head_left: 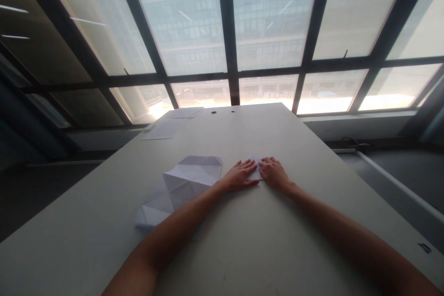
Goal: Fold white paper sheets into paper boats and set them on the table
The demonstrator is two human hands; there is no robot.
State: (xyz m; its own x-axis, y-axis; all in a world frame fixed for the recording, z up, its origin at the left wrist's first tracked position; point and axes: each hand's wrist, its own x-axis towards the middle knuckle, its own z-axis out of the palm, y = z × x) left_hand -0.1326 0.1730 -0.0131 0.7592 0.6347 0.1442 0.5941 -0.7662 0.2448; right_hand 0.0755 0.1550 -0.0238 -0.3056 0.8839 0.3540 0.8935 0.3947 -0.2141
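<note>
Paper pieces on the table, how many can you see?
4: a small folded piece under both hands, a large creased sheet beside the left arm, a flat sheet and a stack far left. More may be hidden.

Backlit window (229,32) glare, wide-angle distortion

Small white folded paper (255,172) lying flat on the table (263,240), showing between the fingertips of both hands. Left fingers (247,166) pressing its left part, right fingers (265,165) covering its right edge. A pointed corner is sticking out beyond the fingertips, toward the window.
</note>
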